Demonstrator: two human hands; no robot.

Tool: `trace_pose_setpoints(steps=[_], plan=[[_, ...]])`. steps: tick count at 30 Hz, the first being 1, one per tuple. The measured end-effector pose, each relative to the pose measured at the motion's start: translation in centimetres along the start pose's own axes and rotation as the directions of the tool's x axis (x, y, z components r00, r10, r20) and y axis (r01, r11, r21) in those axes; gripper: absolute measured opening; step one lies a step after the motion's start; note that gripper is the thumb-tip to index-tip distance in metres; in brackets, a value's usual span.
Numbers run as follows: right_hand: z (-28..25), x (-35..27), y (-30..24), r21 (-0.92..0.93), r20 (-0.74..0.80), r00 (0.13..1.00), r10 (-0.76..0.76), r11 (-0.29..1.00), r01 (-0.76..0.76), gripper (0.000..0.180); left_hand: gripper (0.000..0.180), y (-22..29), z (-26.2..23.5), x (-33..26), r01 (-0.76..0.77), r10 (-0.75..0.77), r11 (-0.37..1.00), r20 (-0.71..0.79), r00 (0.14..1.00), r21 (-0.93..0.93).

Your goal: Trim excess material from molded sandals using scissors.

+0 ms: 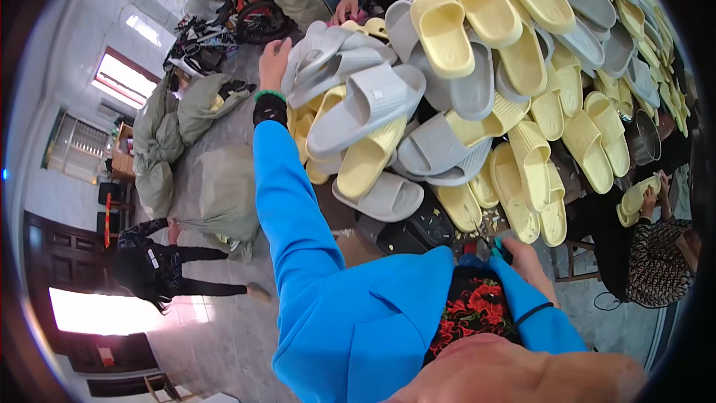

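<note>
My left hand (274, 66) reaches to the far left edge of a heaped pile of slippers. Its fingers curl against a grey slipper (317, 52) there; part of the grip is hidden. Close to my body, my right hand (528, 263) is closed on a small hand tool (498, 249) with teal handles and a thin metal tip, which points at the pile's near edge. In front of me lie a grey slipper (367, 108) with a ribbed strap and a yellow slipper (371, 157) partly under it. Dark slippers (406, 233) sit below, with yellow scraps beside them.
Yellow and grey slippers (589, 134) spread far to the right. Across the pile is another person's hand (345, 9). A seated person at right holds yellow slippers (636, 198). At left, someone grips a large sack (237, 192); more sacks (158, 134) and bicycles (205, 41) stand behind.
</note>
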State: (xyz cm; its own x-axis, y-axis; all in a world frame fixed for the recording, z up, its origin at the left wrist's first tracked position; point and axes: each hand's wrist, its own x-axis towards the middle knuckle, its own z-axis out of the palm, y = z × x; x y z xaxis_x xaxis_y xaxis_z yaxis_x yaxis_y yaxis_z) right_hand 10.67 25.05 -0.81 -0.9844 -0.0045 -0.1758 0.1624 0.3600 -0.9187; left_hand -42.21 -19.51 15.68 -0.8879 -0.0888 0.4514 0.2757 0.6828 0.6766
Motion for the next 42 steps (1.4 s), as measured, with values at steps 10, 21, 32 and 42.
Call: trace_pose_setpoints(steps=[10,21,32,42], plan=[[-2.2,1.2,-3.3,-0.152,-0.014,0.998,0.059,0.987,-0.06,0.03,0.099,2.1,4.8,0.6,0.057,-0.107,0.992,0.51,0.854,0.113],[-2.2,0.9,-6.1,-0.313,0.008,1.0,-0.011,0.95,0.013,0.029,0.085,5.6,3.0,-1.0,-0.127,-0.041,0.826,0.283,0.958,0.549],[-0.9,0.3,-10.2,-0.259,0.011,0.994,-0.107,0.96,0.106,0.03,0.051,10.4,-5.3,-4.4,-0.221,0.208,0.954,0.085,0.975,0.202],[2.0,10.2,-14.9,-0.022,0.009,0.945,-0.328,0.944,0.328,0.026,0.026,18.0,-16.8,-11.6,-0.058,0.067,0.801,-0.007,0.998,-0.596]])
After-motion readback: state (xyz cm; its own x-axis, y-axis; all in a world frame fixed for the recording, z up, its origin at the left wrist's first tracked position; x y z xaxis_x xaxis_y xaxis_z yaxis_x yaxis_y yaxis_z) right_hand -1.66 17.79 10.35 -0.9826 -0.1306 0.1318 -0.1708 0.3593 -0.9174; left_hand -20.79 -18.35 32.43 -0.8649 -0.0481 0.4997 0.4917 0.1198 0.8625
